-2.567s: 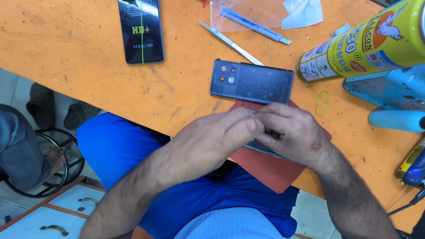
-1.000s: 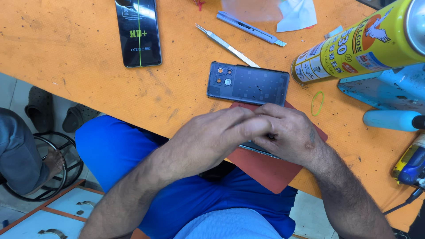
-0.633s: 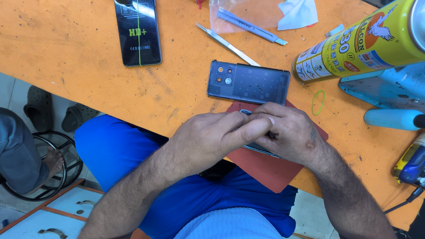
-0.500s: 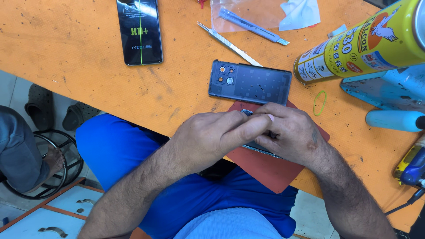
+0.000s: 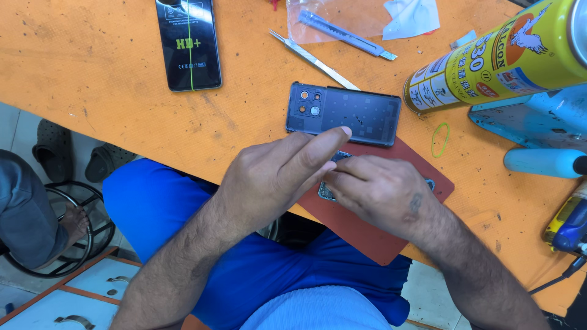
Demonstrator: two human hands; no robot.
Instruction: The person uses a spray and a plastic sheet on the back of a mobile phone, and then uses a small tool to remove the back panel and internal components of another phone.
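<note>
While the left hand (image 5: 275, 177) stretches flat with fingers extended over a phone (image 5: 328, 190) on the red mat (image 5: 367, 232), the right hand (image 5: 379, 189) curls over it, grip hidden; a detached back cover (image 5: 361, 116) lies just beyond on the orange bench (image 5: 92, 79).

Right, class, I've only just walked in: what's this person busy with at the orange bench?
A person works on a phone lying on a red mat at the table's near edge. The right hand covers and presses on it; the left hand hovers beside it, forefinger extended. The phone's dark back cover lies detached just beyond, near tweezers and a yellow spray can.
</note>
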